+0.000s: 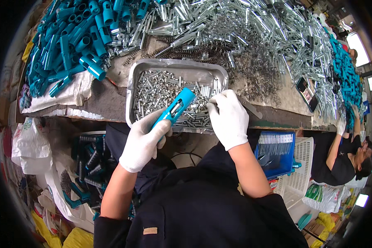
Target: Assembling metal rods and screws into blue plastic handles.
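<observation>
Left hand [143,139] closed round a teal tube [172,107], tilted above the tray [173,63]; metal part [177,106] in its slot, so probably begun. Right hand [229,120] bunched over metal pins [153,93]; can't tell if I'm holding one. Far left, heaped teal tubes [66,45]: plenty left, I judge.

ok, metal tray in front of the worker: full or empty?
Neither, partly full: the tray has small metal parts over much of its floor, but bare metal shows toward the far right corner.
</observation>
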`<action>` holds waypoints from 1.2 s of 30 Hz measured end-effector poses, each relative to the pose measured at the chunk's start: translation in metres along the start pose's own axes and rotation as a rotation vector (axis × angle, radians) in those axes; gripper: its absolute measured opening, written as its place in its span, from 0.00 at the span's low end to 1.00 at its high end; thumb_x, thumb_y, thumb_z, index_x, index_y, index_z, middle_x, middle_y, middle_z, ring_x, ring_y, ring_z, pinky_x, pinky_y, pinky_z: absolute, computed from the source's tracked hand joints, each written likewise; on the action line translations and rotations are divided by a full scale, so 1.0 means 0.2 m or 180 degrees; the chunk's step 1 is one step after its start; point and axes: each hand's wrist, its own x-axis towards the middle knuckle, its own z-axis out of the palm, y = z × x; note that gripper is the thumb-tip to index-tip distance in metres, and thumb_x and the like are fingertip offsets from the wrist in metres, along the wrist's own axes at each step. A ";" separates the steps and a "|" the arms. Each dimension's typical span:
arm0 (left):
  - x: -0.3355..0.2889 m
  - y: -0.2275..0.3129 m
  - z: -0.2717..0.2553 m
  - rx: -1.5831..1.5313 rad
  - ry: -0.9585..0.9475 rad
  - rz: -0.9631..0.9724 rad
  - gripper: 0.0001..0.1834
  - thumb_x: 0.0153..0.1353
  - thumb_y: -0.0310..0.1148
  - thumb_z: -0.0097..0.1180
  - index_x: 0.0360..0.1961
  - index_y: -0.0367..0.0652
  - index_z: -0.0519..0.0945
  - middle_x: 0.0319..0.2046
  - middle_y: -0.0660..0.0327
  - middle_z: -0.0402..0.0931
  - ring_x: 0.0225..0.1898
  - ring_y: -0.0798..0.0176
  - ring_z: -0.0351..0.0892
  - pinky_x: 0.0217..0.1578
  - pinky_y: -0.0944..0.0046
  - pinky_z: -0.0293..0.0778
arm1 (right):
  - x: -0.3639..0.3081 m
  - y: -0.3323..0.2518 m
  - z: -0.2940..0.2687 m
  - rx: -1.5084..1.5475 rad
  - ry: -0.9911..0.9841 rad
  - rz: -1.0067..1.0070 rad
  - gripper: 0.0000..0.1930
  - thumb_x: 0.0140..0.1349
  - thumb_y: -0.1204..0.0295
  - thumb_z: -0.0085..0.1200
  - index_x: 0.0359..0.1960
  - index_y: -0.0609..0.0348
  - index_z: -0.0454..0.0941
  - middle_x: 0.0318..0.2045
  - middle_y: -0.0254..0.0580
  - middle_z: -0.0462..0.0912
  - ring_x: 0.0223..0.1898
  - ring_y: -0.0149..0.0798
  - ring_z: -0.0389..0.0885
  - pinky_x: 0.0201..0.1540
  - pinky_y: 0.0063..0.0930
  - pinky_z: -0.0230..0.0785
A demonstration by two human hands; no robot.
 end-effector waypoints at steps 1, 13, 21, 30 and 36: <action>0.00 0.00 0.00 0.0040 0.0056 -0.0004 0.24 0.69 0.38 0.54 0.61 0.34 0.73 0.28 0.68 0.72 0.21 0.79 0.64 0.16 0.76 0.59 | 0.00 0.00 0.01 0.0007 0.0089 -0.0037 0.05 0.59 0.68 0.60 0.31 0.55 0.80 0.39 0.39 0.78 0.36 0.50 0.81 0.40 0.42 0.73; 0.08 -0.09 0.02 0.0924 0.0442 0.0796 0.22 0.64 0.37 0.60 0.55 0.32 0.77 0.30 0.61 0.79 0.29 0.69 0.76 0.34 0.67 0.73 | -0.04 -0.18 -0.06 0.1698 -0.0073 -0.0833 0.04 0.61 0.79 0.58 0.38 0.61 0.78 0.26 0.42 0.82 0.24 0.32 0.82 0.29 0.26 0.74; 0.10 -0.06 0.12 0.2254 0.1015 0.1667 0.22 0.61 0.32 0.59 0.54 0.33 0.78 0.38 0.45 0.83 0.38 0.52 0.85 0.44 0.59 0.77 | -0.07 -0.20 0.00 0.1083 0.0327 -0.1320 0.05 0.60 0.77 0.56 0.38 0.59 0.77 0.27 0.46 0.79 0.29 0.46 0.83 0.33 0.38 0.75; 0.03 0.03 0.17 0.1055 0.0742 0.1108 0.23 0.66 0.26 0.52 0.60 0.26 0.72 0.34 0.63 0.77 0.30 0.75 0.70 0.33 0.74 0.69 | -0.02 -0.15 0.01 0.3796 -0.0664 0.0420 0.13 0.66 0.70 0.56 0.48 0.66 0.74 0.38 0.40 0.81 0.45 0.30 0.81 0.43 0.27 0.76; 0.01 0.14 0.21 0.0621 0.0323 0.0456 0.20 0.65 0.30 0.55 0.55 0.27 0.76 0.25 0.66 0.74 0.23 0.80 0.67 0.23 0.76 0.63 | -0.04 -0.10 0.06 0.4781 -0.0895 0.0212 0.13 0.71 0.64 0.52 0.45 0.63 0.77 0.33 0.29 0.79 0.36 0.22 0.72 0.40 0.24 0.68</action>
